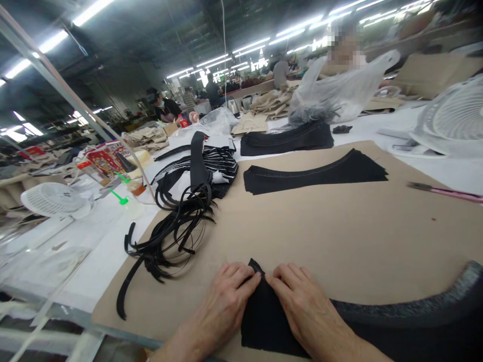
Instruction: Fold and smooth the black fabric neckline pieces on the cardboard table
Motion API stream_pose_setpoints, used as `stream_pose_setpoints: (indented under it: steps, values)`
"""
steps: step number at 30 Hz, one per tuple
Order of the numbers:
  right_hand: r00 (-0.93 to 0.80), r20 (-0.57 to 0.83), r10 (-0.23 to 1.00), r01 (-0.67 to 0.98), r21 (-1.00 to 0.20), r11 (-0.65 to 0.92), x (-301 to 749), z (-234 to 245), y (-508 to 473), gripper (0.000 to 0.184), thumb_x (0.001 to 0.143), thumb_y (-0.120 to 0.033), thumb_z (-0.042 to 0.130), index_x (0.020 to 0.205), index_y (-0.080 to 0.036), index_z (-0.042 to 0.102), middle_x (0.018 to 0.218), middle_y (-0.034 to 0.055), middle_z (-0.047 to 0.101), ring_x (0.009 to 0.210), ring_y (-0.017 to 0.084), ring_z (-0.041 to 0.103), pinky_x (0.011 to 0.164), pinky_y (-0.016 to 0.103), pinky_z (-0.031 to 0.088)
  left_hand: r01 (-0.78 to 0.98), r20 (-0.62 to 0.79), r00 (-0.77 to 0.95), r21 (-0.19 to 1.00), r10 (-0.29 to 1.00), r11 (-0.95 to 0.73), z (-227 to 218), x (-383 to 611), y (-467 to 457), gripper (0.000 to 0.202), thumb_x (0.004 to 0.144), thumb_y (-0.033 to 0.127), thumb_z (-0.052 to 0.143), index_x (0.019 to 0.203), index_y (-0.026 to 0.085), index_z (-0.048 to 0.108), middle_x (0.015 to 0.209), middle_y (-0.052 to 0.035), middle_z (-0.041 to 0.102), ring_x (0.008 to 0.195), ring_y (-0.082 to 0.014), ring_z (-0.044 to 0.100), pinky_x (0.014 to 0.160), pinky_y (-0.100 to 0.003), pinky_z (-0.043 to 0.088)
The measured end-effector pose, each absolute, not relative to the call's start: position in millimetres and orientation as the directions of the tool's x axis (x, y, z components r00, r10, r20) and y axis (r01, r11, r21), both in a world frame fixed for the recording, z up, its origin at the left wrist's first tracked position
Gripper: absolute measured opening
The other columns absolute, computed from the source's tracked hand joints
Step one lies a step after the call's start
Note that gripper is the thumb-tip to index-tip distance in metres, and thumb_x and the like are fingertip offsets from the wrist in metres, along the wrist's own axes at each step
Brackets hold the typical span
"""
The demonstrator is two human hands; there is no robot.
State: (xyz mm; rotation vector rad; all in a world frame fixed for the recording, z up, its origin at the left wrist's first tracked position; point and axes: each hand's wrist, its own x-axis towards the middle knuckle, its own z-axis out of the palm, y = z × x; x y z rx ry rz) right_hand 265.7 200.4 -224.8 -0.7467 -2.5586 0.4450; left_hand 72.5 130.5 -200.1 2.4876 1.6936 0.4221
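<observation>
While my left hand pinches the tip of the black piece at six o'clock on the tan sheet, my right hand rests against its other side, narrow and curled, though whether it grips I can't make out. The piece seems to run beneath my right forearm toward three o'clock, so leaning or dragging there could, I judge, pull the edge out of line; uneven pressure between the hands might pucker it. At ten o'clock lie tangled black strips, which a careless left sweep could snag; at one, a black stack; at two, a pink-handled tool.
</observation>
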Motion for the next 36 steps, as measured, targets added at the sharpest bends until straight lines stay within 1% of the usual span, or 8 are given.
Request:
stream_pose_setpoints:
  steps: [5,7,11,16,21,25,31,36]
  values:
    - [-0.782,0.393,0.484,0.431,-0.22,0.875,266,-230,197,0.044,0.072,0.002,0.047,0.111,-0.012,0.061,0.095,0.0094,0.06,0.083,0.024,0.049,0.076,0.04,0.039,0.899,0.169,0.344,0.225,0.924,-0.376,-199,74,128,0.036,0.095,0.013,0.038,0.127,0.018,0.053,0.11,-0.008,0.061,0.101,-0.0216,0.053,0.089,-0.039,0.046]
    - [-0.789,0.358,0.499,0.432,-0.254,0.865,268,-228,198,0.042,0.075,0.0,0.048,0.112,-0.015,0.06,0.097,0.0085,0.061,0.086,0.024,0.05,0.079,0.041,0.038,0.901,0.18,0.349,0.207,0.92,-0.382,-199,75,128,0.036,0.095,0.013,0.038,0.128,0.017,0.052,0.111,-0.0081,0.061,0.102,-0.0222,0.053,0.09,-0.04,0.046]
    - [-0.744,0.249,0.621,0.494,-0.421,0.761,273,-216,206,0.039,0.085,-0.008,0.05,0.122,-0.019,0.053,0.108,0.008,0.059,0.096,0.025,0.051,0.086,0.043,0.036,0.902,0.204,0.357,0.177,0.912,-0.393,-200,76,126,0.037,0.095,0.013,0.038,0.129,0.016,0.051,0.114,-0.0081,0.062,0.104,-0.0229,0.053,0.091,-0.04,0.045]
    - [-0.741,0.152,0.655,0.512,-0.504,0.696,270,-203,207,0.038,0.082,-0.011,0.057,0.118,-0.024,0.056,0.108,0.0061,0.058,0.099,0.024,0.05,0.085,0.042,0.037,0.906,0.239,0.35,0.159,0.906,-0.392,-202,76,124,0.036,0.096,0.015,0.037,0.128,0.015,0.051,0.115,-0.008,0.062,0.104,-0.0226,0.053,0.091,-0.04,0.045]
    - [-0.74,0.186,0.646,0.489,-0.509,0.708,267,-206,203,0.04,0.083,-0.01,0.056,0.119,-0.027,0.057,0.109,0.0046,0.058,0.099,0.023,0.051,0.084,0.041,0.036,0.918,0.234,0.339,0.127,0.911,-0.375,-206,77,122,0.037,0.096,0.016,0.037,0.131,0.016,0.05,0.118,-0.0081,0.062,0.107,-0.0217,0.052,0.093,-0.039,0.044]
    - [-0.753,0.157,0.639,0.488,-0.517,0.703,267,-207,205,0.035,0.086,-0.011,0.055,0.118,-0.026,0.056,0.108,0.0043,0.057,0.1,0.023,0.05,0.084,0.041,0.036,0.922,0.259,0.334,0.107,0.906,-0.371,-208,78,120,0.037,0.097,0.017,0.036,0.131,0.015,0.049,0.117,-0.0083,0.062,0.108,-0.0212,0.052,0.094,-0.038,0.043]
    - [-0.734,0.09,0.673,0.562,-0.477,0.676,253,-202,213,0.017,0.089,-0.015,0.054,0.103,-0.023,0.061,0.1,0.004,0.059,0.096,0.024,0.052,0.083,0.043,0.036,0.933,0.268,0.319,0.079,0.909,-0.35,-210,81,118,0.037,0.098,0.016,0.034,0.131,0.014,0.049,0.117,-0.008,0.062,0.109,-0.0207,0.052,0.095,-0.036,0.041]
    - [-0.751,0.088,0.655,0.551,-0.464,0.694,249,-203,213,0.019,0.089,-0.013,0.051,0.1,-0.023,0.063,0.098,0.0045,0.061,0.094,0.023,0.054,0.082,0.042,0.038,0.941,0.295,0.28,0.103,0.914,-0.321,-210,82,116,0.035,0.097,0.017,0.034,0.128,0.013,0.05,0.116,-0.0078,0.062,0.107,-0.0197,0.052,0.096,-0.035,0.039]
